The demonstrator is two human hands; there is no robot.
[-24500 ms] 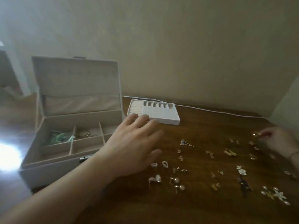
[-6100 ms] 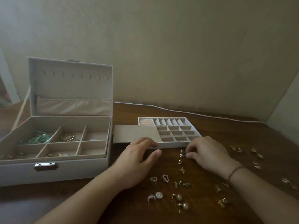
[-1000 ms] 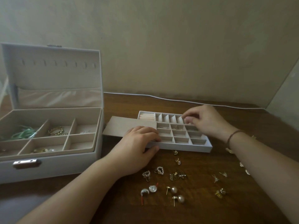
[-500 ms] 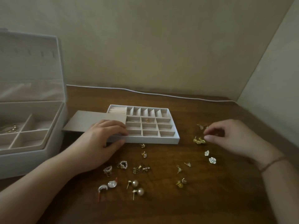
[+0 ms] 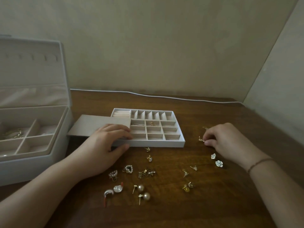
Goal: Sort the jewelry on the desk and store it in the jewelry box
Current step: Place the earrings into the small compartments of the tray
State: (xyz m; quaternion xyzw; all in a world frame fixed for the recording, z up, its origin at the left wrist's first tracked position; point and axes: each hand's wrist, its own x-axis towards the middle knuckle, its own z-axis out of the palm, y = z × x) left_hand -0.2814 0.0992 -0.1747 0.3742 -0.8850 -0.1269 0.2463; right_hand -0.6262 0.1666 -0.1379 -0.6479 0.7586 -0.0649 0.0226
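A white divided tray [image 5: 181, 143] lies mid-desk, with small gold pieces in two of its cells. My left hand [image 5: 105, 145] rests flat on the tray's left end and its sliding lid [image 5: 97, 124]. My right hand [image 5: 225, 139] is on the desk to the right of the tray, fingertips pinched on a small gold earring [image 5: 201, 139]. Loose earrings lie in front: pearl studs [image 5: 143, 192], pearl hearts [image 5: 120, 171], white flower studs [image 5: 216, 160], gold pieces [image 5: 187, 187]. The open jewelry box [image 5: 41, 158] stands at the left.
A white cable [image 5: 164, 96] runs along the wall at the desk's back edge. Walls close the desk at the back and the right. Another gold piece [image 5: 205, 128] lies just beyond my right hand.
My right hand left the tray's back cells, swung right to the desk and closed its fingertips on a gold earring. The view shifted right. My left hand stayed on the tray.
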